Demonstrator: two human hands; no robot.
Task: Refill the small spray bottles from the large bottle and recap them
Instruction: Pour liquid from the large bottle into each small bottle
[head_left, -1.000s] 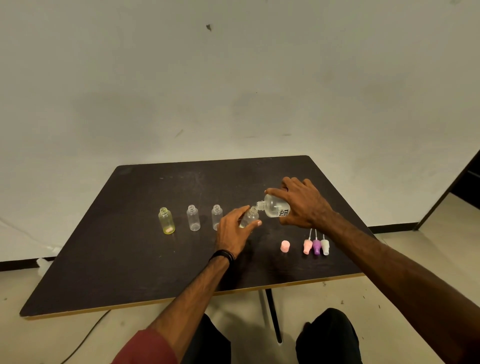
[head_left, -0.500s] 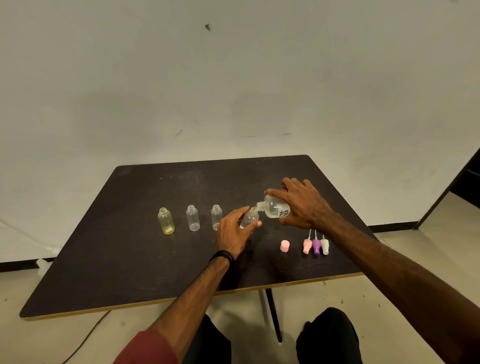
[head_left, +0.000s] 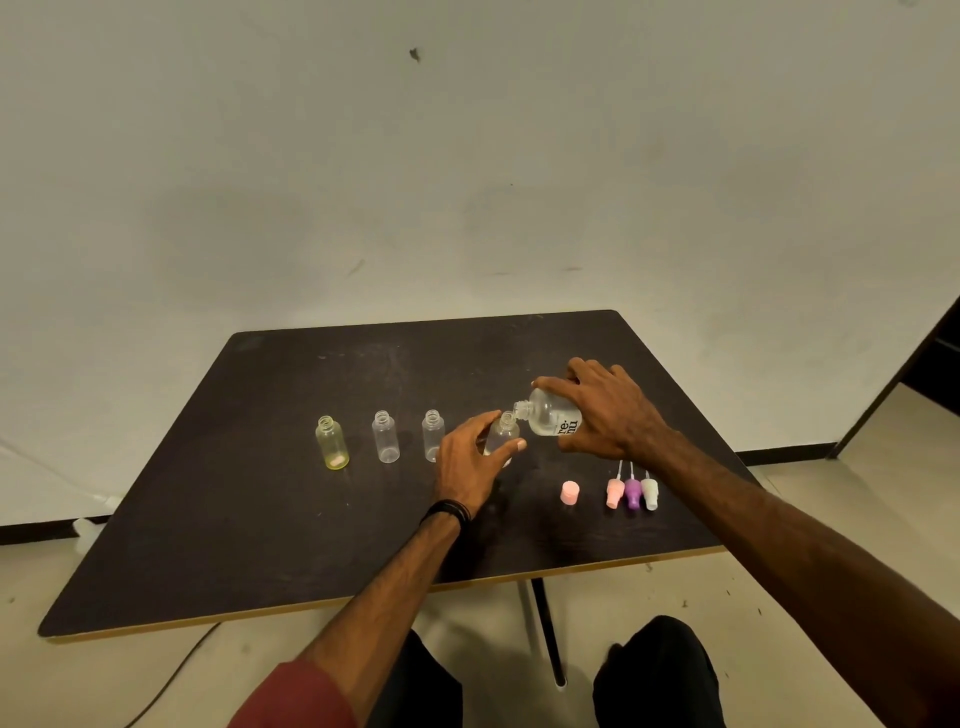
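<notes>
My right hand (head_left: 605, 410) grips the large clear bottle (head_left: 545, 415), tipped on its side with its neck pointing left over a small clear bottle (head_left: 504, 434). My left hand (head_left: 470, 460) holds that small bottle between thumb and fingers, upright on the dark table (head_left: 260, 519). Left of it stand three uncapped small bottles: a yellowish one (head_left: 332, 444) and two clear ones (head_left: 385, 437) (head_left: 432, 435). Three spray caps, pink (head_left: 615, 491), purple (head_left: 632, 491) and white (head_left: 649, 492), lie in a row below my right wrist.
A pink cap (head_left: 570, 492) stands on the table left of the spray caps. The table's front edge (head_left: 363, 600) runs close to my knees, with a table leg (head_left: 545, 629) and a cable on the floor below. A wall rises behind the table.
Both hands and the two bottles have stayed nearly still; the large bottle's neck has stayed tipped at the small bottle's mouth.
</notes>
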